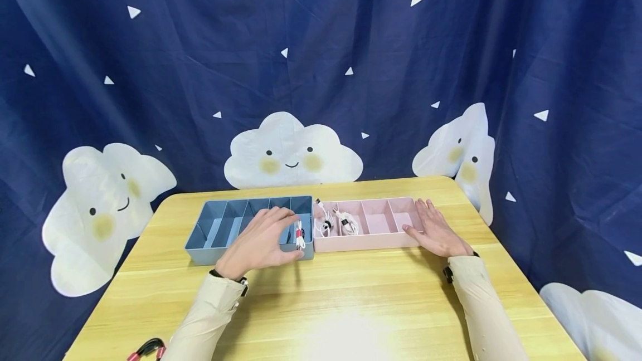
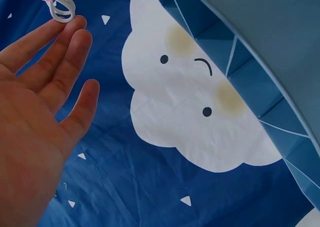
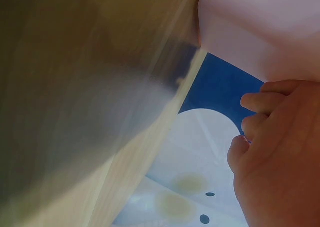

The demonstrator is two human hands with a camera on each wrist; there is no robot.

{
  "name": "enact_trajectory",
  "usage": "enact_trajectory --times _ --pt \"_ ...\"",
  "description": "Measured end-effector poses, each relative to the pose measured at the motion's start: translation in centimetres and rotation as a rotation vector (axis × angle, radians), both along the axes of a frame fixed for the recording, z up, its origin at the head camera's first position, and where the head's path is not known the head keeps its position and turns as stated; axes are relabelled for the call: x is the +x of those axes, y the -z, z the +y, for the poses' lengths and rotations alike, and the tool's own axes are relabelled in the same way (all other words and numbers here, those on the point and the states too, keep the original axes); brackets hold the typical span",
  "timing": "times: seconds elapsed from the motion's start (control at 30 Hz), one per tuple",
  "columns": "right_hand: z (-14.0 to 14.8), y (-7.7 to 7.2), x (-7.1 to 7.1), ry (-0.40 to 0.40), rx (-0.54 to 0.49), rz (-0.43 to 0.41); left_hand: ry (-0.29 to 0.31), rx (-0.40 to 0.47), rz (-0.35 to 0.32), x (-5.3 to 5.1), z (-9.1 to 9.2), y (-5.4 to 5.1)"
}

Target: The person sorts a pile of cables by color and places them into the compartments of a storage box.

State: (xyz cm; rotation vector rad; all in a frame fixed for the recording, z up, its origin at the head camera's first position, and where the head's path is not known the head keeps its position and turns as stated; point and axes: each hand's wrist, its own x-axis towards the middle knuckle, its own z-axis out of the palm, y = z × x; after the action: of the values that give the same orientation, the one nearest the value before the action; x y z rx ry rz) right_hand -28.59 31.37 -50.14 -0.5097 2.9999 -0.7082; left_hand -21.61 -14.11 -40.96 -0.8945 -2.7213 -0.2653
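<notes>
My left hand [image 1: 261,241] pinches a small bundled white cable [image 1: 300,237] with a red tie between thumb and fingertips, over the right end of the blue divided box [image 1: 208,256]. In the left wrist view a loop of that white cable [image 2: 63,9] shows at the fingertips; the thumb is out of sight. The pink divided box [image 1: 371,243] stands end to end with the blue one. White cables with black ties, one bundle [image 1: 326,226] and another bundle [image 1: 348,224], lie in its two left compartments. With fingers extended, my right hand [image 1: 438,231] rests against its right end.
Both boxes stand toward the back of the wooden table [image 1: 351,294]. A black cable with red ties [image 1: 150,345] lies at the table's front left, partly cut off by the frame and near the left sleeve. Behind hangs a dark blue curtain [image 1: 321,32] with clouds.
</notes>
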Motion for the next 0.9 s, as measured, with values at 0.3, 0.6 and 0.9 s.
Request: enact_trajectory --times 0.3,0.6,0.9 --pt "0.0 0.0 0.0 0.006 0.003 0.005 0.032 -0.013 0.014 -0.7 1.0 -0.4" --pt "-0.1 0.1 0.0 0.002 0.004 0.006 0.055 -0.022 0.037 -1.3 1.7 -0.6" --pt "0.0 -0.1 0.2 0.003 0.013 0.008 0.062 -0.037 0.029 -1.9 2.7 -0.6"
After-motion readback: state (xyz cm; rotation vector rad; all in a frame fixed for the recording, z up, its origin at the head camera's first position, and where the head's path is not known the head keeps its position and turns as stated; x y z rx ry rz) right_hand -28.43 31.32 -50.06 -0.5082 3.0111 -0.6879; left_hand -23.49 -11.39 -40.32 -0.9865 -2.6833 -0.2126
